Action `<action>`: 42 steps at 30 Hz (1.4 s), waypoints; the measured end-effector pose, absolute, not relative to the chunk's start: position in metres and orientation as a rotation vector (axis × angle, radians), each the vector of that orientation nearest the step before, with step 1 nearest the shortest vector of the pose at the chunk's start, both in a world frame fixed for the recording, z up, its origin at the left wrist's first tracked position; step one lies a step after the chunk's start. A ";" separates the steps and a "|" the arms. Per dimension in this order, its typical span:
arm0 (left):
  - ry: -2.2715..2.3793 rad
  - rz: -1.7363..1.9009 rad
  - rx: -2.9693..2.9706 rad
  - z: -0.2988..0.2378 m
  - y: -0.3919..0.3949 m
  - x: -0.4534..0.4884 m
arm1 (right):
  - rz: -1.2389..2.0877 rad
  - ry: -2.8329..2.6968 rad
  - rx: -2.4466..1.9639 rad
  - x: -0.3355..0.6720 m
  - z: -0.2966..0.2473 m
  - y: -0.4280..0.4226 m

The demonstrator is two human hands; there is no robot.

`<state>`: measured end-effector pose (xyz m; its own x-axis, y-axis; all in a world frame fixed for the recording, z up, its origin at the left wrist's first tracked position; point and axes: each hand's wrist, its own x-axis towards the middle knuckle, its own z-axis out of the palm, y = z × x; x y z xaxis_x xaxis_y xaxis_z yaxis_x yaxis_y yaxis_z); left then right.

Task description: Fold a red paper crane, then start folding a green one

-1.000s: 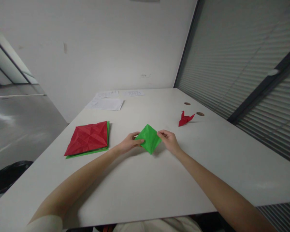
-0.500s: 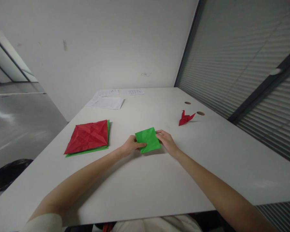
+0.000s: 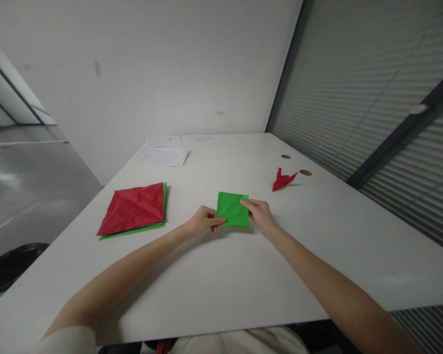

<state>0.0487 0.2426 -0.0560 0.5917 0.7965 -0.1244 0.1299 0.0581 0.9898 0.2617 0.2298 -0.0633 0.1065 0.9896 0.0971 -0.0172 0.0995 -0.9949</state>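
Note:
A green square of folded paper (image 3: 232,210) is held just above the white table (image 3: 214,285), between both hands. My left hand (image 3: 204,221) pinches its lower left corner, thumb lying on top. At the upper right, my right hand (image 3: 260,215) grips the edge with the thumb over the front face; its other fingers are partly hidden behind the paper. A red folded paper crane (image 3: 283,180) stands beyond my right hand. To the left lies a stack of creased sheets, a red sheet (image 3: 135,209) over a green sheet (image 3: 158,225).
White printed papers (image 3: 164,156) lie at the table's far left. Two round holes, one the near hole (image 3: 305,172), sit by the right edge, along window blinds (image 3: 384,98). A black bag-lined bin (image 3: 13,265) stands on the floor at left.
The green paper has turned to sit squarer and shifted slightly right. My right thumb now lies over its front, and my left hand holds it nearer the corner.

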 end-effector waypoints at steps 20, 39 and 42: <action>0.848 0.576 1.476 -0.062 0.243 0.044 | 1.381 -0.995 -1.109 0.261 -0.060 0.230; 0.775 0.887 1.370 -0.066 0.250 0.046 | 1.389 -1.290 -1.178 0.270 -0.067 0.232; 0.757 0.880 1.348 -0.063 0.249 0.046 | 1.391 -1.311 -1.163 0.270 -0.067 0.233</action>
<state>0.0456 0.2485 -0.0631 0.4865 0.8730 0.0362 -0.0951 0.0117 0.9954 0.2704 0.2328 -0.0665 -0.1814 0.9814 -0.0624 0.0043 -0.0627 -0.9980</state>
